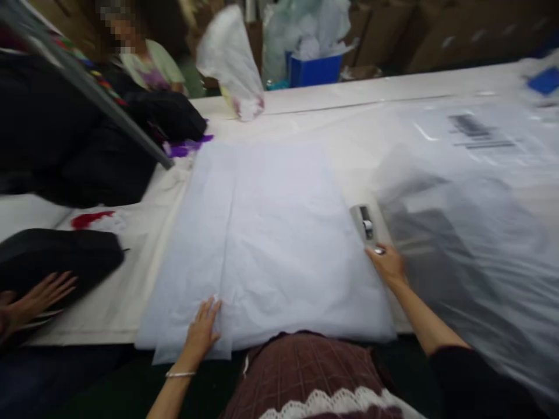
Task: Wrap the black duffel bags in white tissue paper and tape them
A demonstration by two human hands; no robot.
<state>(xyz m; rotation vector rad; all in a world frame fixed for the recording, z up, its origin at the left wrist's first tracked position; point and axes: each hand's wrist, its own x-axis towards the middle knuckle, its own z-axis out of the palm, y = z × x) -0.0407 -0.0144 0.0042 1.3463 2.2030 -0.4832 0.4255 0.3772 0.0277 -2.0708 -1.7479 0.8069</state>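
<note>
A large translucent white plastic bag (279, 233) lies flat in front of me, its lower edge hanging at the table's front. My left hand (203, 329) rests on the bag's lower left part, fingers stretched out, holding nothing. At the bag's right edge, my right hand (388, 265) has its fingers closed on the near end of a small grey, black and white tape dispenser (364, 224). The picture is blurred there, so its details are unclear. Right of that hand, clear plastic bags (463, 233) lie heaped, with something grey inside.
A co-worker's hand (43, 297) lies on a black bag (82, 256) at the left. A metal bar (100, 87) slants over dark bags. Farther back are a person (152, 67), a standing plastic bag (233, 64), a blue bin (315, 70) and cardboard boxes (437, 38).
</note>
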